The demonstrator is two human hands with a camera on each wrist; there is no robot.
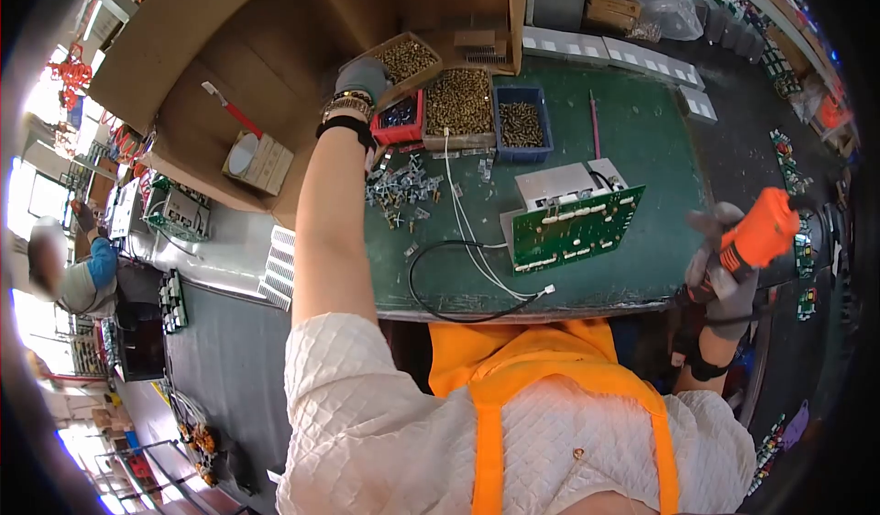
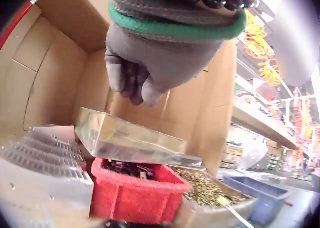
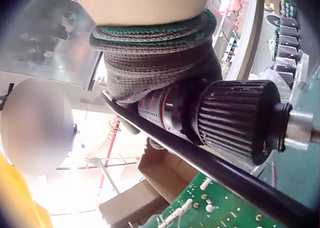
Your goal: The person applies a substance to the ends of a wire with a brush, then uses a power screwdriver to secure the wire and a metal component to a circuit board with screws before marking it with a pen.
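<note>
My left hand (image 1: 364,81), in a grey glove, is at the left edge of a tilted cardboard box (image 1: 408,59) of brass-coloured screws. In the left wrist view its fingers are curled above that box, and nothing shows between them. My right hand (image 1: 724,263), also gloved, grips an orange electric screwdriver (image 1: 764,228) off the table's right end. Its black ribbed collar (image 3: 235,118) and metal tip show in the right wrist view. Between the hands a green circuit board (image 1: 577,229) stands tilted against a metal heat sink (image 1: 550,183), with white and black cables trailing left.
A red bin (image 1: 401,132), a larger screw box (image 1: 458,141) and a blue bin (image 1: 524,153) line the table's back. Loose metal clips (image 1: 401,185) lie before them. A pink-handled screwdriver (image 1: 594,125) lies right. A large carton (image 1: 229,56) walls the back left. Another person sits far left.
</note>
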